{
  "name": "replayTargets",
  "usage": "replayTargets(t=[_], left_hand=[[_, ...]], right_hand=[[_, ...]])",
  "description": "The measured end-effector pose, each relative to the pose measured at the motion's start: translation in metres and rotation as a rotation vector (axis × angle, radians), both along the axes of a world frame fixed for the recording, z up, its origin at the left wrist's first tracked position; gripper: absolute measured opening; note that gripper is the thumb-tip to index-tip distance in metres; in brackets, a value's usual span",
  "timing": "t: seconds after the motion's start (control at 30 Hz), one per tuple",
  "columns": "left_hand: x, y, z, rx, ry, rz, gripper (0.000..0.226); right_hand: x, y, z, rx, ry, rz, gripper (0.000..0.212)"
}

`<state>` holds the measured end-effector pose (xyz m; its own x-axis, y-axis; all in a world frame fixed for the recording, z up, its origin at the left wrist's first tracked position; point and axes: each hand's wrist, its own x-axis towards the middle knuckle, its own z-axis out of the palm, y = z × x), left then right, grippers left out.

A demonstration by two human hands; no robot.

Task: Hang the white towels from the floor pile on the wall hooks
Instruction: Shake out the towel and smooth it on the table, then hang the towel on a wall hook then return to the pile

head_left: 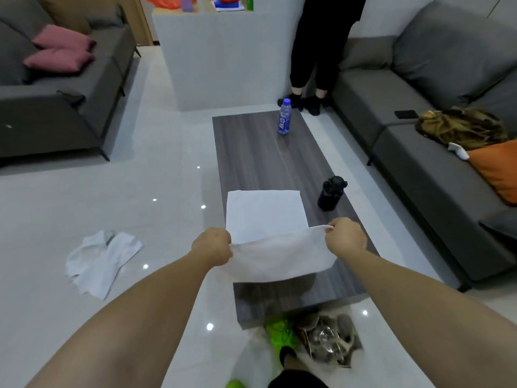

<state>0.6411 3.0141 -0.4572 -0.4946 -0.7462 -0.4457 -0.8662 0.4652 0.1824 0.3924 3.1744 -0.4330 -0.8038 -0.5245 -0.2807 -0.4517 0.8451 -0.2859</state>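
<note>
A person standing at the near end of a low wood-grain coffee table stretches a white towel between both hands, above the table's near half. The left hand has its fingers curled round one top corner; the right hand pinches the other between thumb and fingers, and the cloth sags in a shallow curve between them. Just beyond, a second towel lies flat and squared on the tabletop. A crumpled pile of white cloth sits on the tiled floor off the table's left edge. A blue-labelled water bottle stands near the far end, a dark flask close to the right edge. Another person, dressed in black, stands past the far end.

No wall hooks appear in view, so the hanging looks some way off. The risks from here seem modest: a corner slipping from a light pinch would drop the towel back onto the table or floor, and a sweep of hanging cloth to the right could topple the flask.
</note>
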Motion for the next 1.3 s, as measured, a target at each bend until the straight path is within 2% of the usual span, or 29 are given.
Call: replayTargets(t=[0.33, 0.53, 0.73, 0.87, 1.1, 1.3], left_hand=[[-0.027, -0.029, -0.02, -0.043, -0.005, 0.057, 0.019], [-0.066, -0.065, -0.043, -0.094, 0.032, 0.137, 0.015], [-0.117, -0.117, -0.074, -0.142, 0.002, 0.129, 0.023], [-0.15, -0.155, -0.104, -0.13, 0.018, 0.156, 0.033], [-0.187, -0.199, -0.173, -0.115, -0.022, 0.174, 0.03], [-0.199, -0.22, -0.239, -0.133, -0.05, 0.23, 0.03]], right_hand=[[-0.029, -0.014, -0.028, 0.004, -0.043, -0.015, 0.016], [-0.072, -0.055, -0.061, -0.002, -0.12, -0.03, 0.013], [-0.124, -0.115, -0.106, 0.054, -0.199, -0.024, 0.015], [-0.153, -0.152, -0.144, 0.069, -0.231, -0.041, 0.015], [-0.178, -0.188, -0.225, 0.098, -0.279, -0.087, 0.025], [-0.192, -0.208, -0.29, 0.087, -0.307, -0.145, 0.023]])
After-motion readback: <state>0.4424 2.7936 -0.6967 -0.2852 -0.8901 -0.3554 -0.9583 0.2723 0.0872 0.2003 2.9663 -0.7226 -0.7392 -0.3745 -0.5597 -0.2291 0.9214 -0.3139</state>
